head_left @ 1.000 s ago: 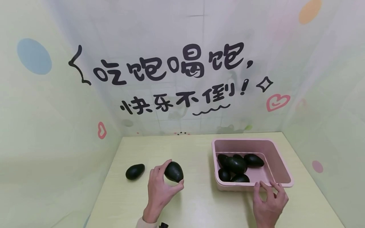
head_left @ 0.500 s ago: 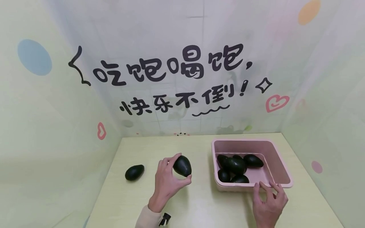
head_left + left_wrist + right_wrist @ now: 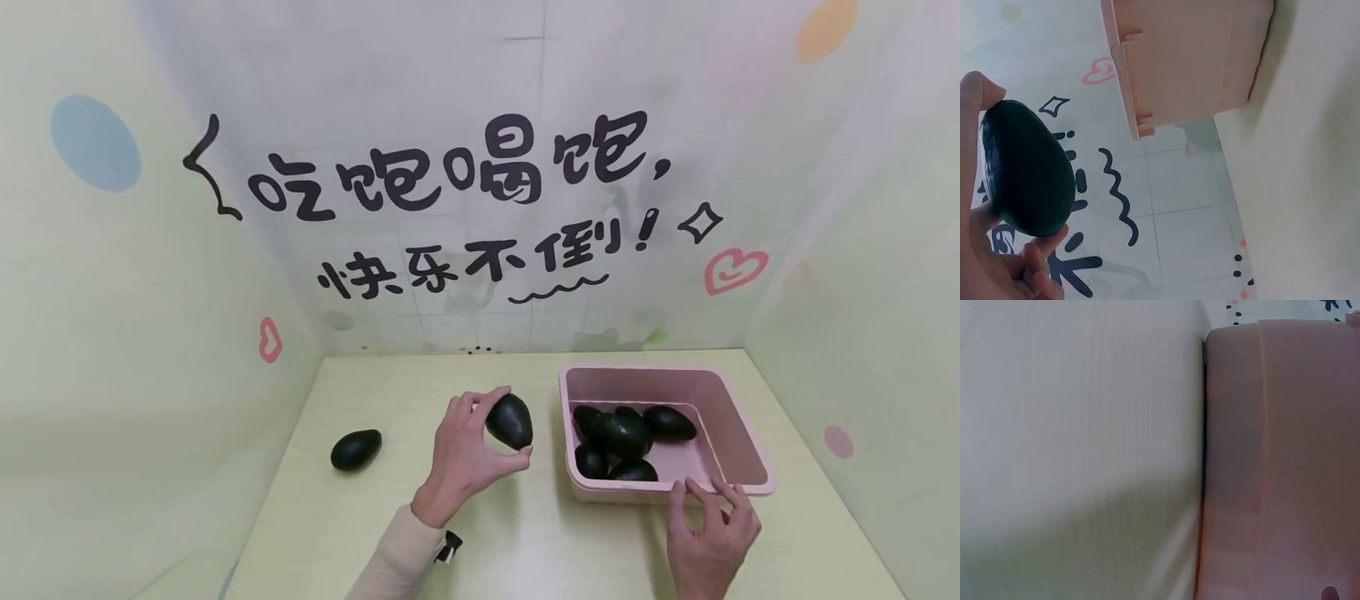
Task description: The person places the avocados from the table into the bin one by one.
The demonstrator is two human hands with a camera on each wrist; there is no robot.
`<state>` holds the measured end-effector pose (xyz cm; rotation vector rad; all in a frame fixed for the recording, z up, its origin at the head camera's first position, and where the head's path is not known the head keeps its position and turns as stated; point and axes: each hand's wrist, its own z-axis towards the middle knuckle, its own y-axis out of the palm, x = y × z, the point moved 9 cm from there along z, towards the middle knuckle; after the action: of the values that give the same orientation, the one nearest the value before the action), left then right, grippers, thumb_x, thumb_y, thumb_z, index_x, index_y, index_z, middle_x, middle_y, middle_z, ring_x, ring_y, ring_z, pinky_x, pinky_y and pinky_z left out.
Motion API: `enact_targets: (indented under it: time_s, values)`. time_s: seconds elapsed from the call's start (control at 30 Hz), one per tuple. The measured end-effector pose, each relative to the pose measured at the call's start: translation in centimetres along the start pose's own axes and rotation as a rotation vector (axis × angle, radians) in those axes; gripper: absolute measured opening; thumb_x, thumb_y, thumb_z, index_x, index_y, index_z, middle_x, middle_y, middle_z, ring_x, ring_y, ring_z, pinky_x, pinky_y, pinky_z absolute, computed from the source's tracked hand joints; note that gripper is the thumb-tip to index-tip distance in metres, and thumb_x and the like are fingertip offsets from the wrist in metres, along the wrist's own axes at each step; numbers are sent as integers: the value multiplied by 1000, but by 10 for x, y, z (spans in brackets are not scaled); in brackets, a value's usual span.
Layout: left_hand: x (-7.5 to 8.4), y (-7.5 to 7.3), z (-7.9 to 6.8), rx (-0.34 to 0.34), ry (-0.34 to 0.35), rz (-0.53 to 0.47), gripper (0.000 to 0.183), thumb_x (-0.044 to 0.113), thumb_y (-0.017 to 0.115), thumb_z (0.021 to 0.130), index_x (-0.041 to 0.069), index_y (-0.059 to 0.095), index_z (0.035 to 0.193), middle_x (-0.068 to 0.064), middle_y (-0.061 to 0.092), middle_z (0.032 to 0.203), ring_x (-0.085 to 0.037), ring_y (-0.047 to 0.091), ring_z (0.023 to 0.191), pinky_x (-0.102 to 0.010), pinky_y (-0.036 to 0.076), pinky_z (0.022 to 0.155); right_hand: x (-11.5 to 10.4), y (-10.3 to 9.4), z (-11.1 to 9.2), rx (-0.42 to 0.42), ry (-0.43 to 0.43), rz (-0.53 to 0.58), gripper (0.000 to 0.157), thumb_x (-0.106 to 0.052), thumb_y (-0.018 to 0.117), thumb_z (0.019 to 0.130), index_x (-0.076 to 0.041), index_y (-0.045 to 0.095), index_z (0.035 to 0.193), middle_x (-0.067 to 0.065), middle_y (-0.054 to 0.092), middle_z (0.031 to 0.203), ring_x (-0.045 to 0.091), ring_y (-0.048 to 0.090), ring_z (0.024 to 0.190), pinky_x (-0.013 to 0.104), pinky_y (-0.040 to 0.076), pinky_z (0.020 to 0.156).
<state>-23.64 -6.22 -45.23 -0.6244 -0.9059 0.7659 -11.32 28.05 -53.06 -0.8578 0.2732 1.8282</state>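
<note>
My left hand holds a dark green avocado between thumb and fingers, raised above the table to the left of a pink plastic bin. The left wrist view shows this avocado close up, with the bin's outer wall beyond. At the bin's front rim, my right hand grips the edge with its fingertips. Inside the bin, several avocados lie piled toward the left. Only one fingertip of the right hand shows in the right wrist view.
One more avocado lies on the left of the pale table. Printed fabric walls enclose the table at the back and both sides. Bare table lies between that avocado and the bin.
The left hand has carried the avocado to the right and slightly farther back, closer to the bin. The right hand stays at the rim, and the bin has not moved.
</note>
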Motion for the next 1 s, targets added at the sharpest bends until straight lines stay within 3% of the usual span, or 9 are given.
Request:
enact_targets:
  time_s: [0.27,0.47,0.67,1.0]
  values:
    - [22,6,24,-55,119,42,84,63,88,65,32,66,141,-3,65,117,-17,65,96,-28,53,70,2,-1,-2,7,3,1,25,-18,76,89,7,77,93,36,62,118,56,49,127,25,32,115]
    - [29,16,34,-144,103,15,85,63,86,67,34,64,144,-3,65,119,-18,65,102,-28,53,72,2,0,-1,12,-8,12,25,-18,77,89,7,77,92,36,62,118,59,49,127,10,35,106]
    - [35,26,41,-219,90,-16,83,62,85,70,34,63,146,-2,64,120,-17,64,101,-27,51,70,2,1,0,9,-18,11,25,-19,76,89,7,77,92,36,62,117,58,49,125,16,32,112]
    - [61,45,49,-375,82,-138,85,66,85,75,40,58,151,1,61,123,-14,62,107,-24,51,76,1,1,0,0,-20,12,27,-19,75,90,8,76,93,37,61,117,56,49,126,9,33,104]
